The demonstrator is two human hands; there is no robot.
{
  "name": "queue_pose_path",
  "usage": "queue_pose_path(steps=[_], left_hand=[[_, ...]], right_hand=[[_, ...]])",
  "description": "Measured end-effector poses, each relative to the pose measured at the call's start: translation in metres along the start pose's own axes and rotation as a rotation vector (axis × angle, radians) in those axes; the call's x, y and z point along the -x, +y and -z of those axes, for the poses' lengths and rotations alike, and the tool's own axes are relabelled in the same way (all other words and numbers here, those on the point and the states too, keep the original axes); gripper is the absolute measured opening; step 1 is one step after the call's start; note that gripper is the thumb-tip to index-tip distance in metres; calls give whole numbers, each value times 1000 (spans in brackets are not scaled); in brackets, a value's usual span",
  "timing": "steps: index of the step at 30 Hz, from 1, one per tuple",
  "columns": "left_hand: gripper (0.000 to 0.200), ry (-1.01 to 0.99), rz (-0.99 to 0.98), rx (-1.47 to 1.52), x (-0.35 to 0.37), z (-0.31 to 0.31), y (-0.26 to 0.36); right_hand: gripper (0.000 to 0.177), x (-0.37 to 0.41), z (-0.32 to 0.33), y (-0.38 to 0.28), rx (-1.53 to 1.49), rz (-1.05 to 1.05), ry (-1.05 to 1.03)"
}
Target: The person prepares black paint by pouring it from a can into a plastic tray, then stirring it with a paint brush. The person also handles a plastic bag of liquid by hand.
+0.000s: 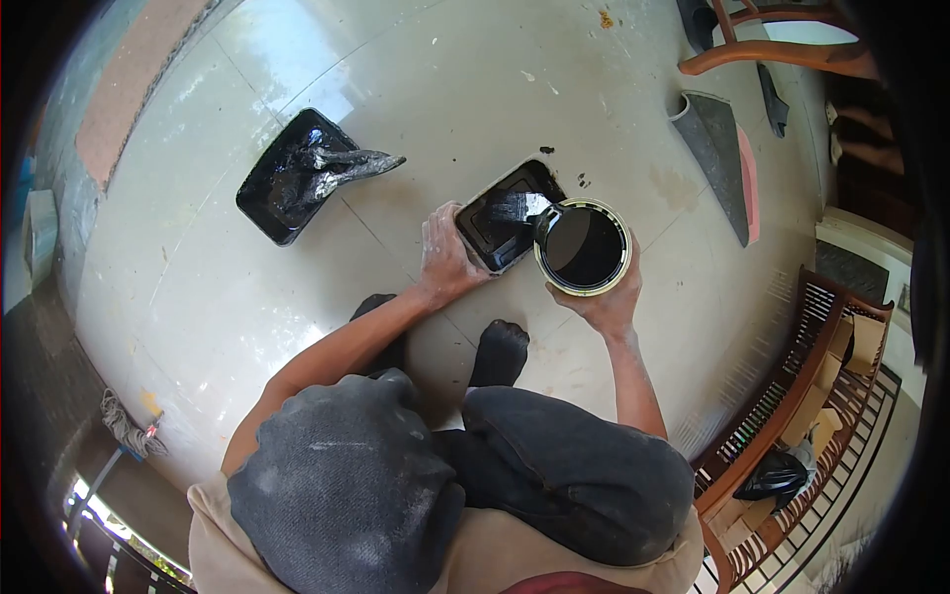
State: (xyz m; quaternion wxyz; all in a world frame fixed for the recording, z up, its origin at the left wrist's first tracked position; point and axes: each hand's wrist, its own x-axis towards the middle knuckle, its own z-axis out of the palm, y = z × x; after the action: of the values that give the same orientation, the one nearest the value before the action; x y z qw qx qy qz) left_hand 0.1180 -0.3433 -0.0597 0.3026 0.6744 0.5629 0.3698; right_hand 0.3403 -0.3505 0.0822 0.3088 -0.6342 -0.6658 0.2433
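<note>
My left hand [447, 259] grips the near left side of a black rectangular tray [494, 185] on the floor. My right hand [612, 302] is wrapped round a round can [627, 253] of glossy black liquid. The can leans over the tray's right side, and black liquid runs from its lip into the tray. Left of both, a second black tray [255, 180] is coated in shiny black. A crumpled, pointed thing smeared black and silver [341, 170] lies across it, its tip past the rim.
Black drips [547, 150] spot the tiled floor beyond the tray. A folded grey mat [714, 148] lies to the right, near a wooden chair [792, 54]. A wooden bench [807, 381] with cardboard and a black bag stands lower right. Rope [129, 426] lies far left.
</note>
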Motion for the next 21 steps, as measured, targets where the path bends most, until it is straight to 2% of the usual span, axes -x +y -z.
queue_pose_path(steps=[9,21], left_hand=[[101,4,-4,20,-2,3,2],[101,3,11,12,-5,10,8]], right_hand=[[107,-3,0,-4,68,-16,-41],[104,-9,1,-12,86,-7,-39]])
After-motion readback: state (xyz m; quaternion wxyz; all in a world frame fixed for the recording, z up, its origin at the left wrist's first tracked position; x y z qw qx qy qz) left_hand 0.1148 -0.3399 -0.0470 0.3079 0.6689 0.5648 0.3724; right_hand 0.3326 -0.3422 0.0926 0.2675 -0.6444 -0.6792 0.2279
